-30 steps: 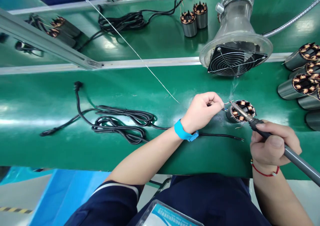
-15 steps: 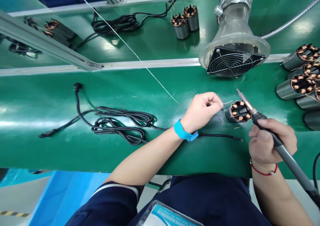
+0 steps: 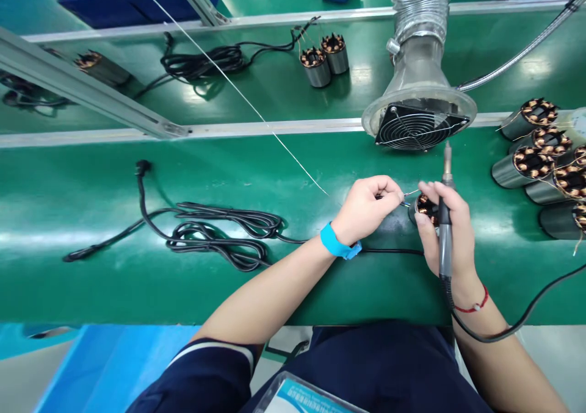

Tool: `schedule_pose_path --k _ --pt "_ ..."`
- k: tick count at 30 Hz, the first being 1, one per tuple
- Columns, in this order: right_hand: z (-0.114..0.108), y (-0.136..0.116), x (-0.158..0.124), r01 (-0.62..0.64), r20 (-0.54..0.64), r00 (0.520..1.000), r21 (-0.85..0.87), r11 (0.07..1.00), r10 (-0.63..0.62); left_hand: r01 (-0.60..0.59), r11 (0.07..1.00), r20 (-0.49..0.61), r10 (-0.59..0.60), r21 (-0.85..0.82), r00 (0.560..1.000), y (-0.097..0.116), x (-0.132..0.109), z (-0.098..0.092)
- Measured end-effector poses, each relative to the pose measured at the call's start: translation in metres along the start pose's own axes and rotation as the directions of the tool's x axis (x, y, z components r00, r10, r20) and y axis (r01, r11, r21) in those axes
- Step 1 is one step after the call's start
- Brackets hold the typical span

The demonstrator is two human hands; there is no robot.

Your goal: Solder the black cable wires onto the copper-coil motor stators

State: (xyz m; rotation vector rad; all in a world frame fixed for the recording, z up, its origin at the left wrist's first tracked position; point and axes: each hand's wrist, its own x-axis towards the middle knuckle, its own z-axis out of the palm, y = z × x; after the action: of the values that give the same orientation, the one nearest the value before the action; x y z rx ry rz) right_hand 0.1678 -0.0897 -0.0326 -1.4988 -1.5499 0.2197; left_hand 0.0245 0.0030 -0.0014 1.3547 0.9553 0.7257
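My left hand is closed in a pinch on the end of a black cable, whose thin coloured wires poke out past the fingertips. Right beside them a motor stator with copper windings stands on the bench, partly covered by my right hand. That hand keeps a soldering iron against its fingers, the metal tip pointing away from me. Its thumb and forefinger reach to the stator and a fine wire there; whether they grip the wire I cannot tell. A thin white strand slants down to the bench near my left hand.
A fume hood with a fan grille hangs beyond the stator. Several stators stand at the right. Coiled black power cords lie on the left. Two more stators and another coiled cord are behind the metal rail.
My right hand has moved left to the stator, and the soldering iron has swung upright, tip toward the hood. My left hand stays nearly in place. The view has shifted slightly.
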Motion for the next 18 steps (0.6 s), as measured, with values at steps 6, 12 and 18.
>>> schedule_pose_path --k 6,12,18 --pt "-0.005 -0.014 0.003 -0.035 -0.043 0.999 -0.041 0.999 0.033 -0.035 0.999 0.034 0.035 -0.005 0.999 -0.001 -0.001 -0.002" --pt "0.001 -0.025 0.013 0.098 -0.014 0.995 -0.198 0.975 -0.103 -0.086 0.996 0.02 0.087 -0.02 0.996 -0.001 -0.004 -0.001" --pt "0.007 -0.017 0.009 -0.005 -0.116 0.993 0.052 0.999 0.011 -0.262 0.963 0.036 0.261 0.053 0.965 0.001 -0.004 -0.005"
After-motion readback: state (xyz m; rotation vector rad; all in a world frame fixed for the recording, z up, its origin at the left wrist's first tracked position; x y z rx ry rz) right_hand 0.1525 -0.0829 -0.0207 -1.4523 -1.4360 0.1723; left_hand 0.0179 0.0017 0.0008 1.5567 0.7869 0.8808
